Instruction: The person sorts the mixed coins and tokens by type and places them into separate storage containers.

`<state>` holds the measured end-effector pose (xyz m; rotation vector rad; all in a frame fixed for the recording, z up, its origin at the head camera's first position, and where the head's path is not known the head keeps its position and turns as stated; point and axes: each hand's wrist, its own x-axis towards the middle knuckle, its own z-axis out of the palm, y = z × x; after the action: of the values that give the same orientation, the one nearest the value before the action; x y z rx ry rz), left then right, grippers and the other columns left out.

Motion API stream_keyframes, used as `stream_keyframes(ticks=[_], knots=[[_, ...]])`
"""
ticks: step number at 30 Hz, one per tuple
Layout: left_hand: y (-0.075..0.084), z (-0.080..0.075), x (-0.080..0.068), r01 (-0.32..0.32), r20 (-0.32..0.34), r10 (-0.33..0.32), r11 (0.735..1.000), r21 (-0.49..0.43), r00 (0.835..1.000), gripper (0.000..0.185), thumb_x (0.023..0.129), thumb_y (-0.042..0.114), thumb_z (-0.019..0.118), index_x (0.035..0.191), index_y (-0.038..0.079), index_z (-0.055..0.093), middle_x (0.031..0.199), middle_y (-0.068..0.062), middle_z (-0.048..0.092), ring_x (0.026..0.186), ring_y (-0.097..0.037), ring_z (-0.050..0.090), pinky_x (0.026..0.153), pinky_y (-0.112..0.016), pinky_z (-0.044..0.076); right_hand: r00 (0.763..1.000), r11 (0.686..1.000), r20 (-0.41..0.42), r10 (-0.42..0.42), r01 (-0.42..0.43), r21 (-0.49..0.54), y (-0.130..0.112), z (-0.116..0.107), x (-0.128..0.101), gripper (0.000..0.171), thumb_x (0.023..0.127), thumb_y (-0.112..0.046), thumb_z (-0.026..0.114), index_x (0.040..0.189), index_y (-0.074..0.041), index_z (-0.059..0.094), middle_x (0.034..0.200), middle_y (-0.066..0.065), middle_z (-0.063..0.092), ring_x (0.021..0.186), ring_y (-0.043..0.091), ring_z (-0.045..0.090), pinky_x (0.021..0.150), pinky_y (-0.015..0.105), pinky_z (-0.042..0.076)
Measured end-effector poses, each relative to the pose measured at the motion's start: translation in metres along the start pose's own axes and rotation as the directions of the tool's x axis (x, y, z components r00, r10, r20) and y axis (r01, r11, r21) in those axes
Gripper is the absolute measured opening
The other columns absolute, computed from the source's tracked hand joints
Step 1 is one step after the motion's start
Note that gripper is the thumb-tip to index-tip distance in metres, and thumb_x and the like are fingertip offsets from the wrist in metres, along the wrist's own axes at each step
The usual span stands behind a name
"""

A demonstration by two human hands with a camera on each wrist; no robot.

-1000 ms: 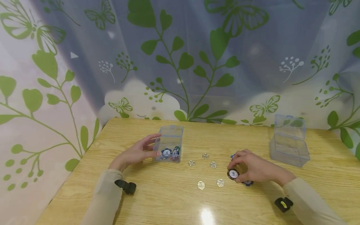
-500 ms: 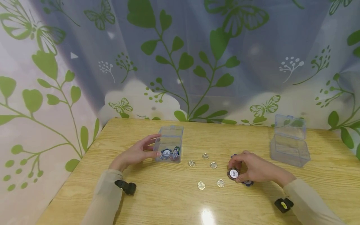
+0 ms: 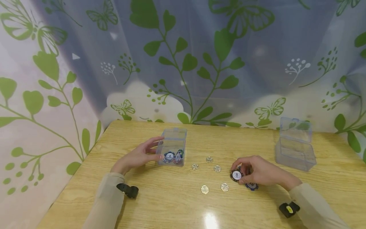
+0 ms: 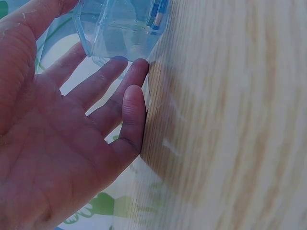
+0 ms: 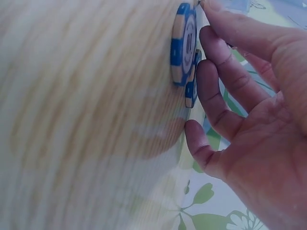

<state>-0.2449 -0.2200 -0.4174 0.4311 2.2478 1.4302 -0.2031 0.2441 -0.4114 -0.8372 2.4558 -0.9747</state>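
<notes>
My right hand [image 3: 258,170] pinches a black poker chip [image 3: 236,175] between thumb and fingers, its white face marked 100 tipped toward me. Blue-edged poker chips [image 5: 183,45] lie on the table close by that hand in the right wrist view; in the head view one blue chip [image 3: 252,185] shows partly below the palm. My left hand [image 3: 140,157] touches the left side of a clear plastic box [image 3: 171,144] with loosely extended fingers and thumb. Several chips [image 3: 170,156] lie inside that box, whose lid stands open at the back.
Between the hands, several small metallic coins [image 3: 217,169] lie scattered on the wooden table [image 3: 160,203]. A second clear box [image 3: 295,153], lid raised, stands at the right rear. Behind the table hangs a leaf-patterned curtain [image 3: 197,101].
The right hand has shifted slightly, its fingertips drawing nearer while the 100 chip stays pinched. The blue chip at the far fingertips is now mostly covered. My left hand holds its place.
</notes>
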Motion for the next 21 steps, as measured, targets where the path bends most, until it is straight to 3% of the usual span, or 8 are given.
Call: stream_keyframes(ticks=[5,21], knots=[[0.0006,0.0003,0.0001,0.008,-0.004,-0.008,1.0,0.0,1.0,0.081,0.096,0.03,0.074,0.162,0.032,0.028,0.159,-0.015,0.044,0.146,-0.04,0.044,0.108,-0.052,0.047,1.0,0.999,-0.017,-0.015,0.016,0.032,0.0023,0.001,-0.0013,0.032,0.089,-0.023,0.081,0.118,-0.02,0.07,0.083,-0.004,0.066,0.068,0.006,0.06,0.062,0.027,0.053],[0.0023,0.0002,-0.0012,0.004,-0.011,-0.003,1.0,0.029,1.0,0.08,0.096,0.033,0.074,0.162,0.032,0.028,0.169,-0.011,0.024,0.149,-0.043,0.037,0.113,-0.06,0.041,0.997,0.999,-0.073,-0.022,0.025,0.037,0.0001,0.0005,-0.0018,0.03,0.091,-0.018,0.078,0.12,-0.018,0.069,0.086,-0.004,0.069,0.07,0.004,0.059,0.063,0.025,0.049]])
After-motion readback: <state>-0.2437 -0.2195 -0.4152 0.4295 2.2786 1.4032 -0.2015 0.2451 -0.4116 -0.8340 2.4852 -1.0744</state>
